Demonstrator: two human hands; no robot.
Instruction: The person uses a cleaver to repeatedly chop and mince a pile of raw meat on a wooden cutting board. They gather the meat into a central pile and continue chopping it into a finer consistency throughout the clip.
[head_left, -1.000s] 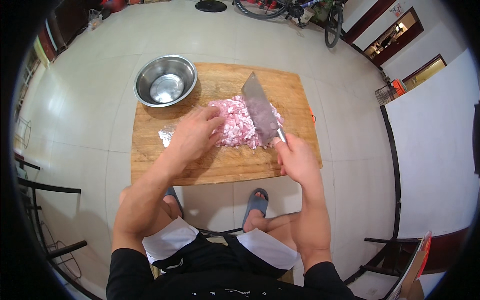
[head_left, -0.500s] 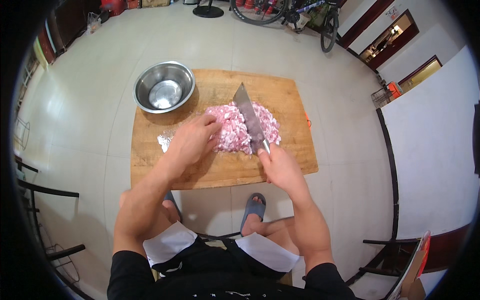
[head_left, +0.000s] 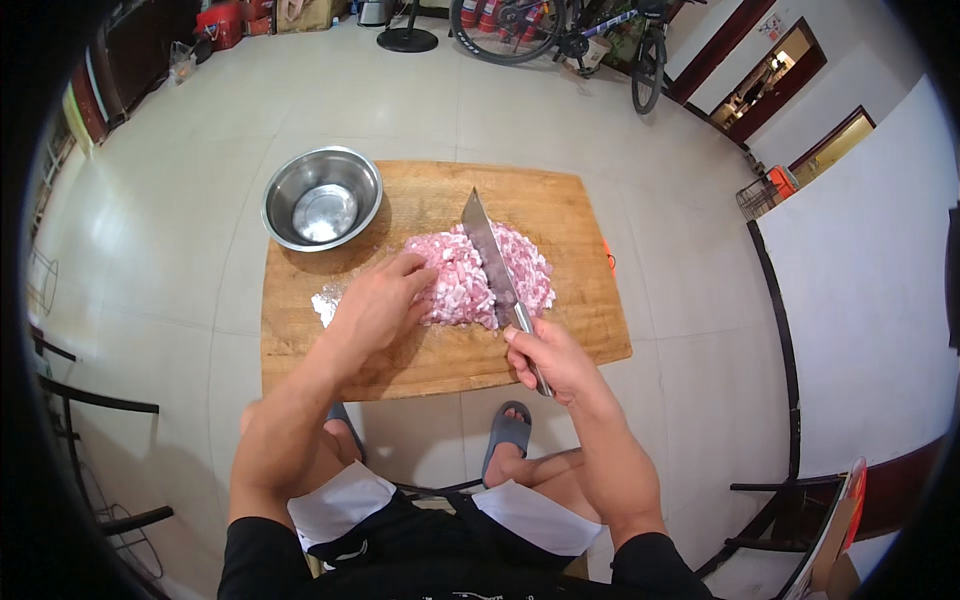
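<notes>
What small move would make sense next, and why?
Probably lift the cleaver slightly and chop a little further left, with the left hand drawn back first. The right hand holds the cleaver by its handle, and the meat left of the blade looks lumpy, but the left fingertips are close, at the meat's left edge.

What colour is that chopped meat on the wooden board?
The chopped meat is pink mixed with white, seen best in the head view.

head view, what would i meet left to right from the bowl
Round silver metal bowl, heap of chopped pink meat, orange loop at the edge of the tan wooden board, flat white panel.
</notes>
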